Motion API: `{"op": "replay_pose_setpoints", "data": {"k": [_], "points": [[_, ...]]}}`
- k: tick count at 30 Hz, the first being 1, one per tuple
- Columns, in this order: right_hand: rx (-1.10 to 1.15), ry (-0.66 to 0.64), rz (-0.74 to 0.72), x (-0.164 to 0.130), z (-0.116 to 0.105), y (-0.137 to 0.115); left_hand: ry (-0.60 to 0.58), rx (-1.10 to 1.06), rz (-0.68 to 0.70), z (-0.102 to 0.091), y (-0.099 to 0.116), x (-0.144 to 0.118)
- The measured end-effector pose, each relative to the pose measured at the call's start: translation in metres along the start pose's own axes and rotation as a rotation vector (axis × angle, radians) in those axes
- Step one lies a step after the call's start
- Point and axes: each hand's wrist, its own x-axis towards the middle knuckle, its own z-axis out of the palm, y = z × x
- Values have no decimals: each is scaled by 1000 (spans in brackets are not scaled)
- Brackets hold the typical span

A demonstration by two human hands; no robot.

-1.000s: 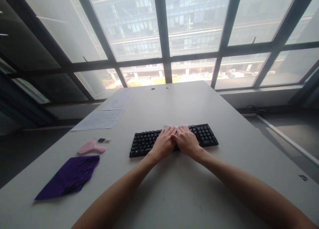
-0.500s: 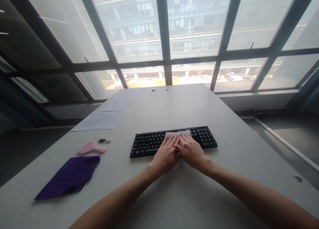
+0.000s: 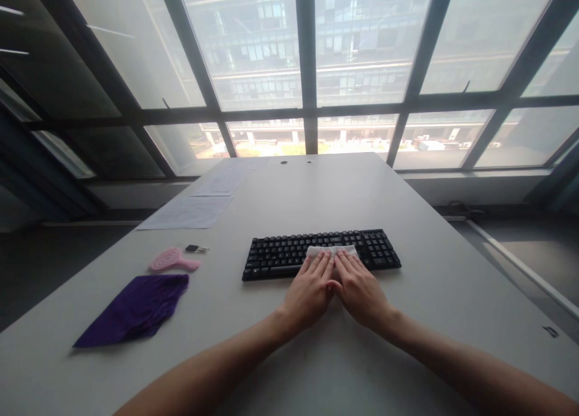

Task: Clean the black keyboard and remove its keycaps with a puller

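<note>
White cloth lies on the keyboard; we press our left hand and right hand flat, fingers extended, pinning it evenly without gripping.

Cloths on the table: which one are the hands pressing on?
The white cloth on the black keyboard, under both hands' fingertips. The purple cloth lies untouched, far off to the left.
</note>
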Motion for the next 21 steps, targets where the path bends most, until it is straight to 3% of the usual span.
{"op": "replay_pose_setpoints", "data": {"k": [6,12,21], "points": [[-17,-17,36,16,-2,7,-4,2,-51,1,-8,15],[-15,-9,-22,35,5,4,-21,47,-143,1,-20,14],[28,-29,-95,25,7,2,0,97,-123,3,-13,3]]}}
